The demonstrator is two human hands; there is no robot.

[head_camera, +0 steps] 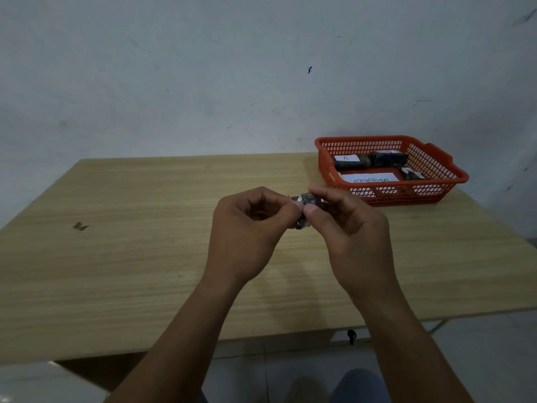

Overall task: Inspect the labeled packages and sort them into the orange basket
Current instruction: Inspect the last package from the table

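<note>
Above the middle of the table, my left hand (250,225) and my right hand (345,225) pinch a small dark package (306,199) between their fingertips. Most of the package is hidden by my fingers, and no label shows on it. The orange basket (436,187) stands at the table's back right. Inside it lie a dark package with a white label marked A (348,161), another dark package (386,159) beside it, and a third (412,174) at the right. A white card reading ABNORMAL (370,178) lies on the basket floor.
The wooden table (130,242) has a small dark mark (80,226) at its left. A pale wall rises right behind the table. Tiled floor and my knees show below the front edge.
</note>
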